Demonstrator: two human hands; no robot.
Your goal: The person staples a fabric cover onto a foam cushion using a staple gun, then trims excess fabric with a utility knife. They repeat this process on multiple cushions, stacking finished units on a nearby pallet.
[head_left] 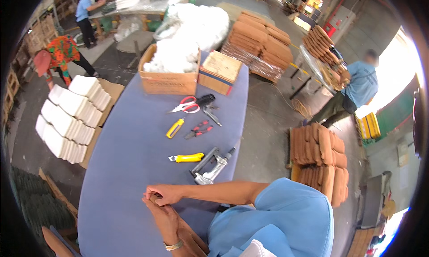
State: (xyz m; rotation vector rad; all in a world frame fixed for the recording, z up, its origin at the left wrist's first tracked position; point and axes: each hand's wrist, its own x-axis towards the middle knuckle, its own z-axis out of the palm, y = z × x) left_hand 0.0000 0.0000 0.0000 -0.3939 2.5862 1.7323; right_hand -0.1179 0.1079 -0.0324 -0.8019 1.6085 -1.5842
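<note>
My right hand (166,194) and my left hand (163,217) are pressed together above the near part of the blue-covered table (120,167). The right fingers are bent over the left ones, around a small brownish spot that I cannot make out. A band circles my left wrist. Just beyond the hands lies a silver staple gun (214,168) with a hose fitting. A yellow utility knife (187,158) rests beside it. Farther up are a yellow-handled screwdriver (175,128), red-and-black pliers (199,129), red-handled scissors (187,105) and a grey hand tool (212,114).
At the table's far end stand a carton of white stuffing (170,80) and a wooden-topped box (220,73). Stacked brown cushions (319,158) stand right, white cushions (73,118) left. One co-worker (359,80) works at right; two others are far left.
</note>
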